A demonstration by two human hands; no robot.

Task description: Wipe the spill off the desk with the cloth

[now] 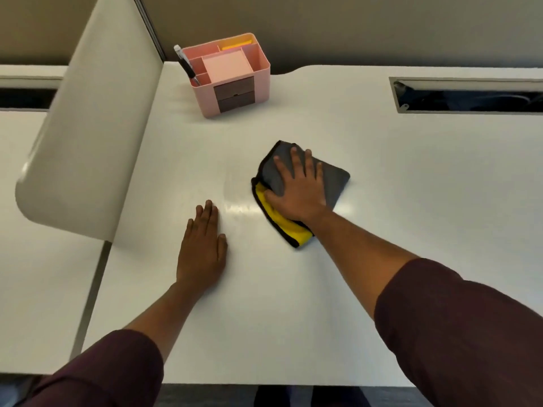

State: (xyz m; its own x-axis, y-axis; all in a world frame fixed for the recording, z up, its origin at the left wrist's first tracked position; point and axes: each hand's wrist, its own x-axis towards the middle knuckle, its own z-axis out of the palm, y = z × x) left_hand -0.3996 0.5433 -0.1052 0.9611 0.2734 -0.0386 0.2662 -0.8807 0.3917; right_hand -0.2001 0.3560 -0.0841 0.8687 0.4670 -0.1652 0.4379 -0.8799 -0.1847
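Note:
A folded cloth (336, 179), grey on top with a yellow underside and black hem, lies on the white desk (411, 230) near its middle. My right hand (299, 189) presses flat on the cloth, fingers spread, covering much of it. A faint wet sheen (238, 198) shows on the desk just left of the cloth. My left hand (202, 248) rests palm down on the bare desk, left of and nearer than the cloth, holding nothing.
A pink desk organiser (232, 92) with a pen (185, 64) and sticky notes stands at the back. A beige divider panel (88, 127) rises along the desk's left side. A cable slot (470, 96) opens at the back right. The desk's front edge is near me.

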